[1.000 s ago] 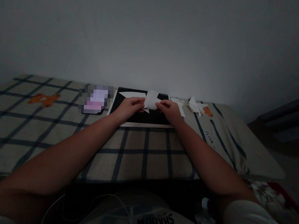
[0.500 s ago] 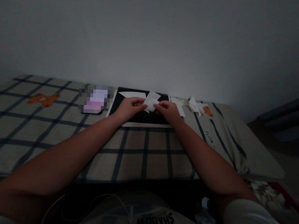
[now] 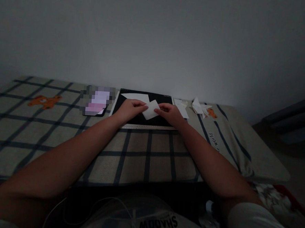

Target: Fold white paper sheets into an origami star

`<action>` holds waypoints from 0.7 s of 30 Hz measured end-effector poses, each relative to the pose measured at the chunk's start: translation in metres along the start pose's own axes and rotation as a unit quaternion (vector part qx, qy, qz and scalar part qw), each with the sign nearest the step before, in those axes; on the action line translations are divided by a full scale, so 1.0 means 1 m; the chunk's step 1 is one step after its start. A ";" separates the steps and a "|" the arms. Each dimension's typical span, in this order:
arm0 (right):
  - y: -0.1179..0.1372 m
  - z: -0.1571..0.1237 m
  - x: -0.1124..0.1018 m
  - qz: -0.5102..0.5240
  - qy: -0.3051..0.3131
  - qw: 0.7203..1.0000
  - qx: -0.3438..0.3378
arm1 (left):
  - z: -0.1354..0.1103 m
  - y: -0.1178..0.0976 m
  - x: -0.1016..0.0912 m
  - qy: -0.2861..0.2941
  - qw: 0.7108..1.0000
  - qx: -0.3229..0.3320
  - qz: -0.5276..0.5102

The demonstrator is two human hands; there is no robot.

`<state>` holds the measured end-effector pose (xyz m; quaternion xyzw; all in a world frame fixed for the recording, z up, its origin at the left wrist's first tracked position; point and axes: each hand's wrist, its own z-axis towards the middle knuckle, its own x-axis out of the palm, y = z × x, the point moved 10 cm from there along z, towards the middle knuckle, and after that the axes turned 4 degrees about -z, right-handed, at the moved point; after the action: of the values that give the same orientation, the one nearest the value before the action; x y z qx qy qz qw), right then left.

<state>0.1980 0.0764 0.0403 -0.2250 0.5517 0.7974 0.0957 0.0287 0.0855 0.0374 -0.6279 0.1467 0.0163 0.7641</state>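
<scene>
Between my two hands is a small white piece of paper (image 3: 151, 110), turned like a diamond, above a black board or book cover (image 3: 139, 121). My left hand (image 3: 132, 108) pinches its left corner between thumb and fingers. At the right corner my right hand (image 3: 170, 112) grips it the same way. Behind my left hand lies another white paper piece (image 3: 136, 97) on the black surface. More white paper (image 3: 181, 108) lies just beyond my right hand. Folds in the held paper are too dim to make out.
A phone (image 3: 97, 103), partly pixelated, lies to the left on the plaid cloth (image 3: 63, 129). Folded white paper shapes (image 3: 199, 107) rest at the right, by an orange bear print (image 3: 212, 113). A grey wall (image 3: 157, 42) rises directly behind. Below at right is a clear bottle (image 3: 211, 220).
The paper has come lower and towards me, and now shows as a flat diamond instead of a taller, partly raised shape. Both hands keep their grip with small shifts.
</scene>
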 end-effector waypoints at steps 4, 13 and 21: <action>0.000 -0.001 0.004 -0.037 0.019 0.999 -0.006 | 0.000 -0.002 -0.001 -0.009 1.000 0.005 0.000; -0.002 -0.004 -0.009 -0.051 -0.014 0.998 0.023 | -0.001 0.009 0.011 0.026 0.984 -0.064 -0.164; -0.007 -0.002 -0.009 -0.025 -0.019 0.999 0.036 | 0.002 0.017 0.003 -0.002 0.990 -0.072 -0.125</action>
<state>0.2089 0.0781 0.0377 -0.2198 0.5724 0.7785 0.1339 0.0284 0.0907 0.0209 -0.6945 0.0639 -0.0680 0.7134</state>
